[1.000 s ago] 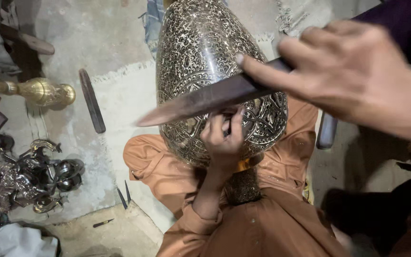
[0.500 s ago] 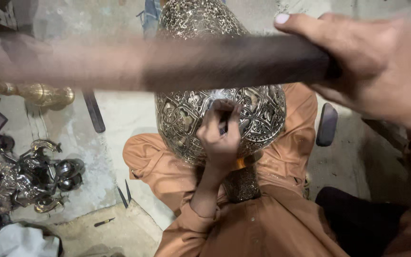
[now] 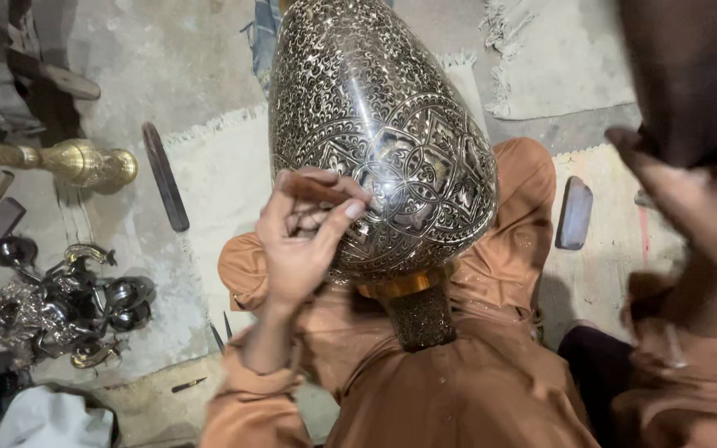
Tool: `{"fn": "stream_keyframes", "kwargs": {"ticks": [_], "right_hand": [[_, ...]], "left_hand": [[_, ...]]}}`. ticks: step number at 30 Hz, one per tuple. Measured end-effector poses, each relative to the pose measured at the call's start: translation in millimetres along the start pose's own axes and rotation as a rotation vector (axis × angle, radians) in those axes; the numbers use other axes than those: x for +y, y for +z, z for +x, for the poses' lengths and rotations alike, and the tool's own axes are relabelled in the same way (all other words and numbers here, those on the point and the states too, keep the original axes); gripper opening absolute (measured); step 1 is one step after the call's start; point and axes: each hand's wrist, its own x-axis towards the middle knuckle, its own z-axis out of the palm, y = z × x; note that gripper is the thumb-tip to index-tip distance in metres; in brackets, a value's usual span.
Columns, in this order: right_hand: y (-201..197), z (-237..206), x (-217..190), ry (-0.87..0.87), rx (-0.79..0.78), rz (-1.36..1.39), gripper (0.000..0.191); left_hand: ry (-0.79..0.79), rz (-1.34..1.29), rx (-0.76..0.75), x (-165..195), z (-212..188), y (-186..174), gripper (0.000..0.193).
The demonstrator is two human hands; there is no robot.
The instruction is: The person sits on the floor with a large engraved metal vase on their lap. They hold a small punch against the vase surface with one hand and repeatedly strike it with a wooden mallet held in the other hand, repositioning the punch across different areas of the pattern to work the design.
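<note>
1. Engraved metal vase [image 3: 383, 141] lies tilted across the person's lap, narrow neck toward the body, wide belly pointing away; brass collar [image 3: 404, 284] just above the neck.
2. Left hand [image 3: 304, 236] presses against vase's lower left side, fingers curled shut round a small thin tool [image 3: 317, 189]; tip touches the patterned wall.
3. Right hand [image 3: 699, 207] is up close to camera at right, blurred, fingers wrapped on a dark wooden handle [image 3: 682, 75] that rises out of frame top.
4. That hand + handle block much of the right view; the vase hides the floor beyond it.
5. Floor at left: long dark tool [image 3: 165, 176] on pale cloth [image 3: 217, 182], brass candlestick-like piece [image 3: 72, 159] lying down, pile of small metal ornaments [image 3: 56, 303].
6. Right of the knee: flat dark stone-like block [image 3: 574, 213] on a mat.
7. Small pointed punches [image 3: 219, 332] lie near left knee; one more [image 3: 187, 385] lower down.
</note>
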Motion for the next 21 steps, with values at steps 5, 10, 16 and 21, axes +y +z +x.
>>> {"fn": "stream_keyframes", "kwargs": {"ticks": [5, 10, 16, 21], "right_hand": [[39.4, -33.9, 29.2, 0.140, 0.166, 0.358, 0.036], [66.9, -61.0, 34.2, 0.310, 0.235, 0.658, 0.039], [71.6, -101.0, 42.3, 0.275, 0.261, 0.568, 0.029], [78.2, -124.5, 39.8, 0.257, 0.268, 0.673, 0.017]], "left_hand": [[-0.145, -0.057, -0.393, 17.1, 32.8, -7.3, 0.023], [-0.151, 0.224, -0.774, 13.7, 65.0, 15.4, 0.035], [-0.107, 0.394, -1.171, -7.4, 76.8, 44.7, 0.052], [0.224, 0.384, -1.331, -37.7, 89.3, 63.2, 0.047]]}}
